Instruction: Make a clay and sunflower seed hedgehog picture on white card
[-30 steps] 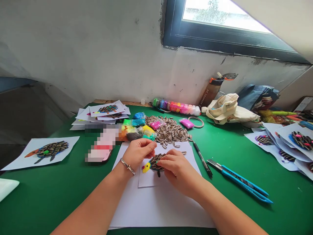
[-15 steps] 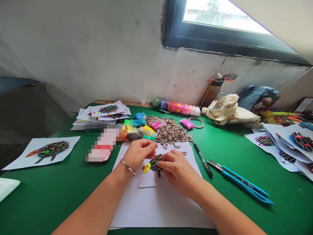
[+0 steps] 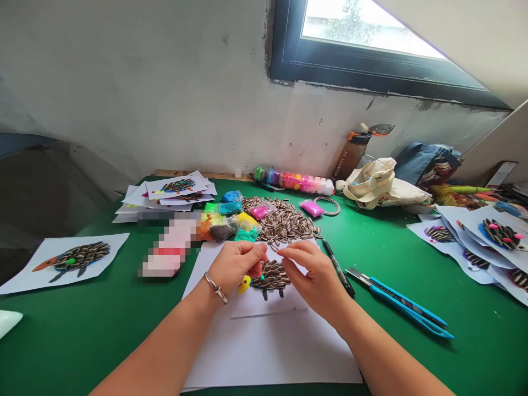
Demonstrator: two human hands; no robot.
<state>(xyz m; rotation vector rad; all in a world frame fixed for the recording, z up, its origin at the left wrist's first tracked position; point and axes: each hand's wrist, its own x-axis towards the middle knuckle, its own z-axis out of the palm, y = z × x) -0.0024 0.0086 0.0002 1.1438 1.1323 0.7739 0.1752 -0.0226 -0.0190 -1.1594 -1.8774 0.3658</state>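
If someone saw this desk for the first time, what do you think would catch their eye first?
Probably the seed-covered animal picture with its yellow head, lying between the left hand and the right hand. Beyond it, a heap of striped seeds spreads over the green tabletop, while a bright blue cutter lies to the right.

Seed picture [image 3: 270,276] on paper sheet [image 3: 268,352]; seed pile [image 3: 289,221] behind; pen [image 3: 339,269], then cutter [image 3: 406,309], rightward

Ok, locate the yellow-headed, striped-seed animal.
In the head view, the seed animal appears below centre, on small white paper, between the left hand and right hand.
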